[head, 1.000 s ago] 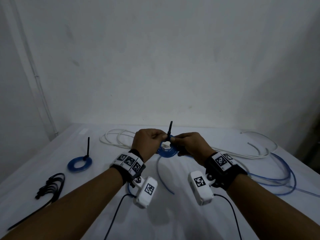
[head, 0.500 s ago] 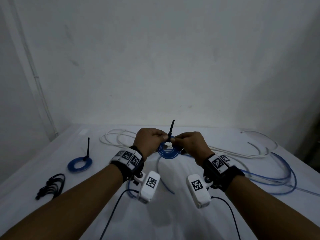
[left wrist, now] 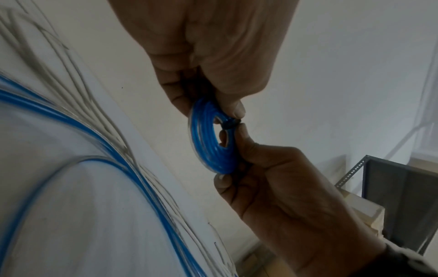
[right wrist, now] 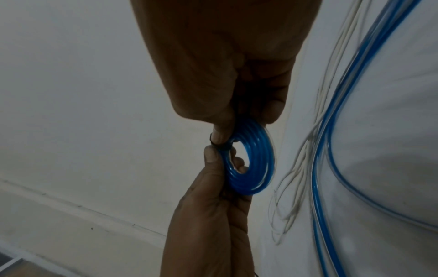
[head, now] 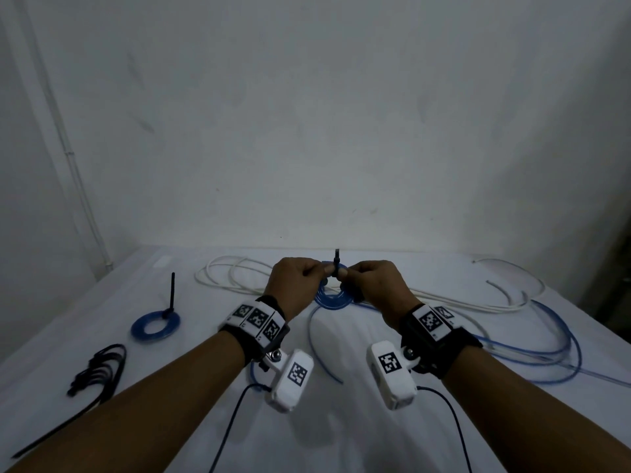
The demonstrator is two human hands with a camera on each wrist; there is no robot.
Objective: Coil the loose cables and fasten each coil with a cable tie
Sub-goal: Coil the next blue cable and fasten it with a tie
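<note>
Dim, bluish, even light with soft shadows under the arms. Wide-angle bending curves the edges; the wrist views smear the cables (left wrist: pixel 99 142) with blur.

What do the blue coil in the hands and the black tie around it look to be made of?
Blue coil: likely soft plastic tubing, glossy and see-through, with light streaks along its turns. Black tie: probably stiff matte plastic, its tail standing upright unaided.

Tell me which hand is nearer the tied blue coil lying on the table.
Left. The left hand is closer to the tied coil, which lies to its left; the right hand is farther right, beyond it.
</note>
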